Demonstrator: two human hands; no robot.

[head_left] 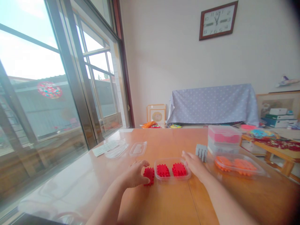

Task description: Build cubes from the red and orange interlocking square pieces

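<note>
A clear plastic container [172, 179] stands on the table with two stacks of red toothed pieces in it, a left stack [163, 170] and a right stack [179, 169]. Just left of the container is another red toothed block [149, 175]. My left hand [136, 174] curves round that block, thumb at its near side and fingers at its far side. Along the container's right edge lies my right hand [192, 162], its fingers stretched forward and holding nothing. A grey toothed piece [201, 152] is just beyond the right hand.
On the right, a clear tray holds orange toothed pieces [243, 165], in front of stacked plastic boxes [224, 137], the upper one pink inside. Clear lids [138, 148] and a pale paper [105, 148] lie at the back left. A large window [47, 93] borders the table's left side.
</note>
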